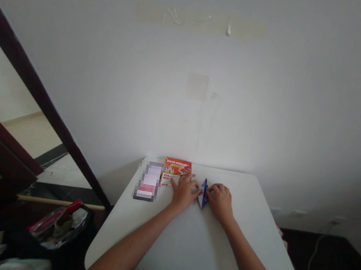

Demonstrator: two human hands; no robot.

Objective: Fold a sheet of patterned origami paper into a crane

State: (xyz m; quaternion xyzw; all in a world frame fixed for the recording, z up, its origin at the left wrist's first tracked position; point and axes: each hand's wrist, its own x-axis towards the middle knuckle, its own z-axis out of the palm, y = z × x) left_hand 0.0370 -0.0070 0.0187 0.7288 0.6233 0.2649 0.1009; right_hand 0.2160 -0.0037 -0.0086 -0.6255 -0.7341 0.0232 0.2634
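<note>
A small piece of folded paper [203,199], blue and whitish and shaped like a narrow diamond, lies on the white table between my hands. My left hand [185,195] grips its left side with bent fingers. From the other side, my right hand [221,203] has its thumb and fingers closed at the right edge of the paper. The fingertips cover part of both edges. Just beyond my left hand is an orange-and-white printed leaflet [177,167], partly covered by the fingers.
A phone [149,181], blurred out, lies on the left of the white table [194,254], whose far edge meets a wall [277,101]. On the floor at the left stands an open bag [61,226] with several items. A cable [312,260] hangs at the right.
</note>
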